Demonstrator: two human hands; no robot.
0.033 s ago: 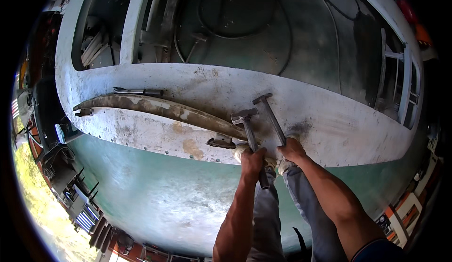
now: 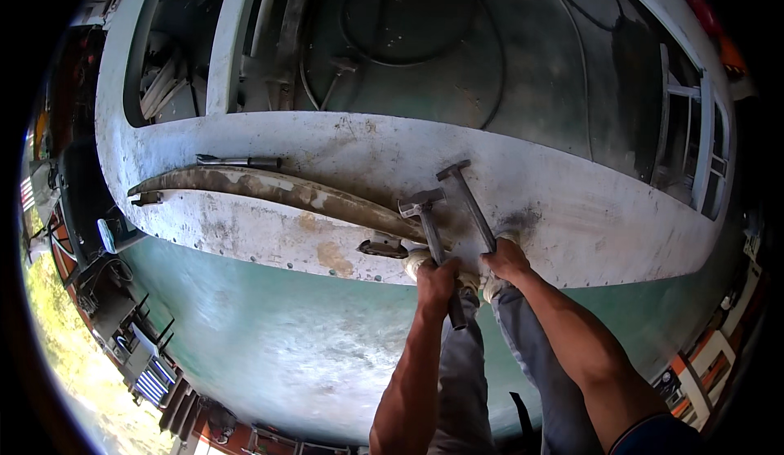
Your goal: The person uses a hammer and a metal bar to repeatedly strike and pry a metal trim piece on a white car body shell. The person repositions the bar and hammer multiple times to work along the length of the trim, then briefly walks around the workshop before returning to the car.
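My left hand [image 2: 437,283] is closed around a hammer [image 2: 420,206], its metal head raised toward the curved, stained strip [image 2: 310,198]. My right hand [image 2: 506,260] grips a second, longer-looking hammer [image 2: 461,189], which angles up and left over the white, scuffed panel [image 2: 580,226]. A small dark metal block [image 2: 382,248] lies just left of my left hand at the strip's lower side. A metal bar tool [image 2: 241,161] lies along the strip's upper edge, and another small bracket [image 2: 147,198] sits under its left end. My shoes are partly hidden behind my hands.
Beyond the panel are white frame members [image 2: 224,55], coiled hoses [image 2: 408,60] and another hammer [image 2: 345,69] on the green floor [image 2: 212,316]. Dark equipment and racks [image 2: 147,357] line the left side. An orange-and-white object [image 2: 694,377] stands at lower right.
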